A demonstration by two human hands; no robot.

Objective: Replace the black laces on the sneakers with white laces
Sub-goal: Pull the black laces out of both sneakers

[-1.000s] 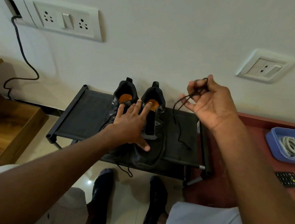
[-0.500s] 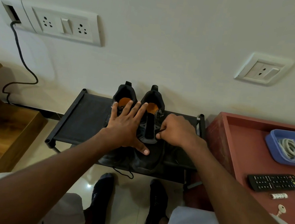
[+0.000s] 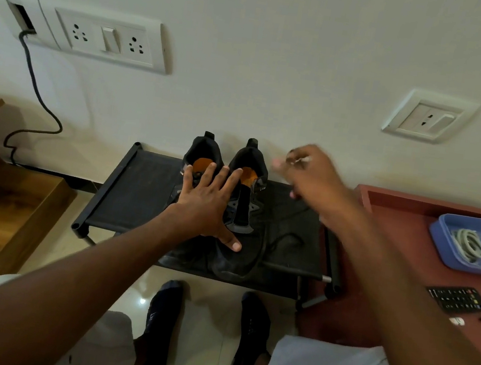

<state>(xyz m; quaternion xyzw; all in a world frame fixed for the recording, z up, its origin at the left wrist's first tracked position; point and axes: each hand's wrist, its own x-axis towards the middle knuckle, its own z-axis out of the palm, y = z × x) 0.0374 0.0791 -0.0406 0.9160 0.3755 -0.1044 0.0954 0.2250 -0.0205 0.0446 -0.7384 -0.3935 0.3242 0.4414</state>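
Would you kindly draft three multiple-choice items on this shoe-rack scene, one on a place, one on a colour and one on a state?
1. Where do the pair of black sneakers with orange insoles stand?
A. on the black fabric shoe rack
B. on the red-brown table
C. on the tiled floor

2. What colour is the shallow plastic tray holding the coiled cord?
A. green
B. blue
C. white

3. How does the left hand lie?
A. curled into a fist
B. pinching a lace
C. flat, fingers spread, on the sneakers

Answers: 1 A, both sneakers sit on the rack's fabric by the wall. 2 B, the tray on the red-brown table is plainly blue. 3 C, its straight fingers reach over both shoe openings while the blurred right hand is raised beside them.
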